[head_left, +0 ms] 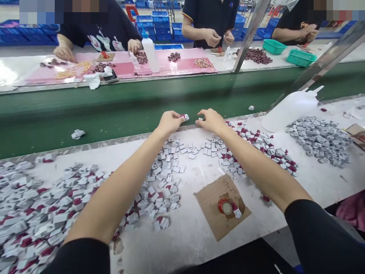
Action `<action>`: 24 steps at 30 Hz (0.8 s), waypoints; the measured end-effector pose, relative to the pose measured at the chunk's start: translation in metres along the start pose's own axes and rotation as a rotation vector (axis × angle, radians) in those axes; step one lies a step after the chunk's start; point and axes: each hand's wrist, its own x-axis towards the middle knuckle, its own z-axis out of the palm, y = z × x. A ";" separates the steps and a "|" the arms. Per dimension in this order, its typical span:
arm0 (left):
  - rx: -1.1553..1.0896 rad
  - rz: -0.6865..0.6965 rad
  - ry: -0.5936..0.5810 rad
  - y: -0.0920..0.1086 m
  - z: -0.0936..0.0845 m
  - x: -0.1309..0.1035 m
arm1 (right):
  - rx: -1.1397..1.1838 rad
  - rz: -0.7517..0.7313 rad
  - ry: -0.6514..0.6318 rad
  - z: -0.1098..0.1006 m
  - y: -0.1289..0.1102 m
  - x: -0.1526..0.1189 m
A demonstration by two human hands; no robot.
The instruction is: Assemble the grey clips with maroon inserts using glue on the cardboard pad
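Near the far edge of the white table, my left hand [171, 122] pinches a small grey and dark red piece [184, 117]. Just to the right, my right hand [211, 121] has its thumb and fingertips curled round a tiny whitish piece [200, 119]. The two hands are apart. Loose grey pieces [168, 160] lie below them. Closer to me, a cardboard square [209, 198] carries a round red cap-like item [225, 206] with a grey and dark red piece [236, 211] against its right side.
Large heaps of grey and red pieces [57, 213] cover the left. On the right are a grey pile [319, 140] and a white bottle [291, 110] lying tilted. A green belt [128, 106] runs beyond the table, with several people working across it.
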 end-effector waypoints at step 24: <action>0.586 0.562 -0.133 -0.021 0.034 -0.117 | 1.033 0.196 0.052 -0.026 0.068 -0.273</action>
